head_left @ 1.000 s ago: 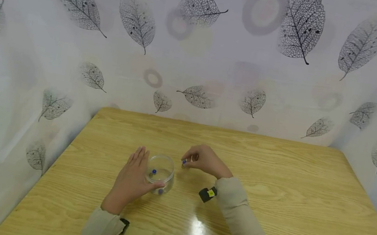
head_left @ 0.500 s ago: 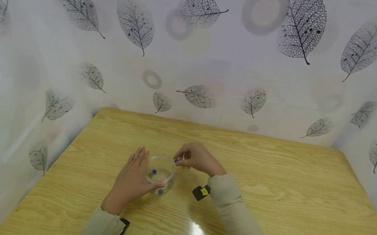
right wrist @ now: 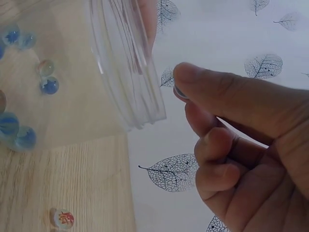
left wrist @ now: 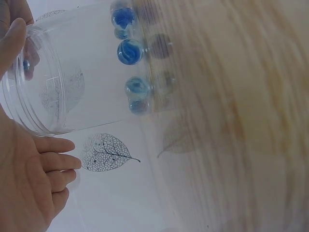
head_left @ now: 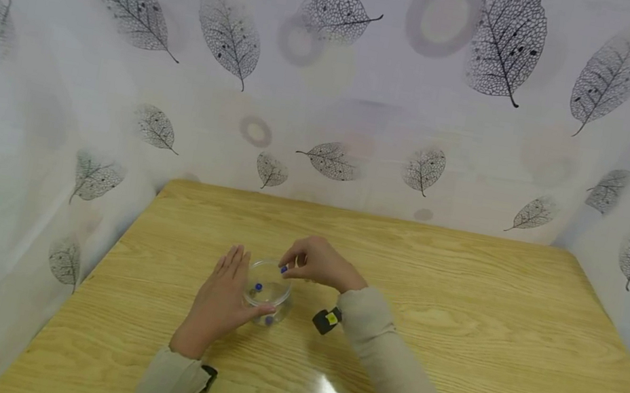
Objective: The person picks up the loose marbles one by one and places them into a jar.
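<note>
A clear round jar (head_left: 287, 301) stands on the table with its mouth up. Several blue-swirled marbles (left wrist: 130, 51) lie on its bottom. My left hand (head_left: 220, 305) rests against the jar's left side, fingers straight and thumb laid along the near rim. Over the far right part of the rim, my right hand (head_left: 317, 263) pinches a blue marble (head_left: 283, 269) between thumb and index finger. In the right wrist view that marble is mostly covered by the thumb (right wrist: 193, 79), beside the jar's threaded mouth (right wrist: 128, 63).
A marble with red markings (right wrist: 63, 219) lies on the wooden table (head_left: 485, 333) outside the jar. Leaf-printed cloth (head_left: 364, 122) hangs behind the table and along both sides. A small black wrist camera (head_left: 324, 322) sits under my right sleeve's cuff.
My right hand has moved left with the pinched marble, from beside the jar to over its rim. The left hand and the jar have stayed in place.
</note>
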`<state>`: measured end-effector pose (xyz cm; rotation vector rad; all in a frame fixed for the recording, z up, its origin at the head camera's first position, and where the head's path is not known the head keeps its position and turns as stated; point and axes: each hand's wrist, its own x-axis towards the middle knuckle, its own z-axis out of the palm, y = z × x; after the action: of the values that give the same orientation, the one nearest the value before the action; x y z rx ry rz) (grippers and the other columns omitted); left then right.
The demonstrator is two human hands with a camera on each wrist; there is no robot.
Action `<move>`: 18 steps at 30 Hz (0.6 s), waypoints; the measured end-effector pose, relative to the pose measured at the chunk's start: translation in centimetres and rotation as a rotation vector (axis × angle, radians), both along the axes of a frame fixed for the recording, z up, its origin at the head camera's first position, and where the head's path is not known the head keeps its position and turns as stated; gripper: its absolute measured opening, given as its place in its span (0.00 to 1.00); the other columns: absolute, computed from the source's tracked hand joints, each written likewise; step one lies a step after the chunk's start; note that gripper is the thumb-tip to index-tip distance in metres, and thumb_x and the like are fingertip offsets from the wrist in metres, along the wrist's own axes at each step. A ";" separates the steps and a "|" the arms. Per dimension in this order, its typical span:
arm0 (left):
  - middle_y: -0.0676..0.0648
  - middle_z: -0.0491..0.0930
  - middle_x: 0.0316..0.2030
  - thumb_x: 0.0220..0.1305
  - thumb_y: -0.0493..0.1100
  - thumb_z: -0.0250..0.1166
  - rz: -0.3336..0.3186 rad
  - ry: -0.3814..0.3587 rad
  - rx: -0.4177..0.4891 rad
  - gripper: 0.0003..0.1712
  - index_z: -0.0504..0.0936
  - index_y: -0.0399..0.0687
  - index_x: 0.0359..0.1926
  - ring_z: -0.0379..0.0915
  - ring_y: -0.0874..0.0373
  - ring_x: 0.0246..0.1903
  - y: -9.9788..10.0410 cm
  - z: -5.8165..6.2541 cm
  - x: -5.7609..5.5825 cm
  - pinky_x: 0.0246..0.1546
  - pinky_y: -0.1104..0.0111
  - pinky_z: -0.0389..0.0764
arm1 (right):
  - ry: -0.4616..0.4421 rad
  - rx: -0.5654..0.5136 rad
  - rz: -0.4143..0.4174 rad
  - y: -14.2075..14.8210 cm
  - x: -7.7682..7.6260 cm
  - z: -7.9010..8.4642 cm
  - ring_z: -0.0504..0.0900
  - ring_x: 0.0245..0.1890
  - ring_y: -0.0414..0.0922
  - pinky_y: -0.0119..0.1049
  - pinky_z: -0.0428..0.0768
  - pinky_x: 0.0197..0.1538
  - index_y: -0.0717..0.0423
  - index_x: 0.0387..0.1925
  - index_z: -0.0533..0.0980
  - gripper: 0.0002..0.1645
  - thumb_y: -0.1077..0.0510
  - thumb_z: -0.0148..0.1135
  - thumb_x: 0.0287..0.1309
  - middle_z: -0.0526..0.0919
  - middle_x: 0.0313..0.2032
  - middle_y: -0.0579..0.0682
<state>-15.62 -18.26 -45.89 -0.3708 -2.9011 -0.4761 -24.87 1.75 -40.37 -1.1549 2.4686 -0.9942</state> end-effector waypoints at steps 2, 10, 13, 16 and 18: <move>0.31 0.49 0.71 0.48 0.73 0.62 0.001 0.004 0.004 0.65 0.52 0.27 0.69 0.43 0.40 0.72 0.0 -0.1 0.0 0.71 0.49 0.52 | 0.008 0.007 0.006 -0.1 0.0 -0.1 0.73 0.22 0.35 0.24 0.76 0.25 0.61 0.36 0.84 0.09 0.62 0.68 0.51 0.83 0.27 0.49; 0.31 0.51 0.70 0.48 0.74 0.61 0.005 -0.001 -0.005 0.65 0.53 0.28 0.69 0.42 0.41 0.72 0.0 -0.3 -0.2 0.71 0.49 0.51 | -0.010 0.025 -0.001 -0.4 -0.2 -0.5 0.73 0.23 0.35 0.24 0.76 0.24 0.60 0.37 0.84 0.10 0.61 0.68 0.51 0.82 0.28 0.48; 0.31 0.51 0.70 0.48 0.74 0.61 0.005 -0.010 -0.004 0.65 0.52 0.28 0.69 0.42 0.41 0.72 -0.1 -0.2 -0.2 0.72 0.49 0.51 | -0.013 0.027 -0.003 -0.4 -0.3 -0.6 0.73 0.23 0.34 0.24 0.75 0.25 0.60 0.37 0.84 0.10 0.61 0.68 0.51 0.82 0.28 0.48; 0.31 0.51 0.70 0.48 0.75 0.60 0.005 -0.015 -0.007 0.65 0.52 0.28 0.69 0.42 0.41 0.72 -0.1 -0.2 -0.2 0.72 0.49 0.51 | -0.006 0.030 -0.004 -0.5 -0.3 -0.7 0.72 0.23 0.34 0.23 0.75 0.25 0.60 0.37 0.84 0.10 0.61 0.68 0.51 0.82 0.28 0.48; 0.31 0.50 0.70 0.48 0.75 0.60 0.006 -0.021 -0.007 0.65 0.52 0.28 0.69 0.42 0.41 0.72 -0.1 -0.1 -0.2 0.72 0.49 0.50 | -0.009 0.031 -0.006 -0.5 -0.3 -0.7 0.73 0.23 0.34 0.23 0.75 0.25 0.59 0.37 0.84 0.09 0.61 0.68 0.52 0.82 0.28 0.48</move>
<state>-15.82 -18.33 -46.03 -0.3601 -2.9241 -0.4712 -25.19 1.24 -41.06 -1.1314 2.4735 -0.9568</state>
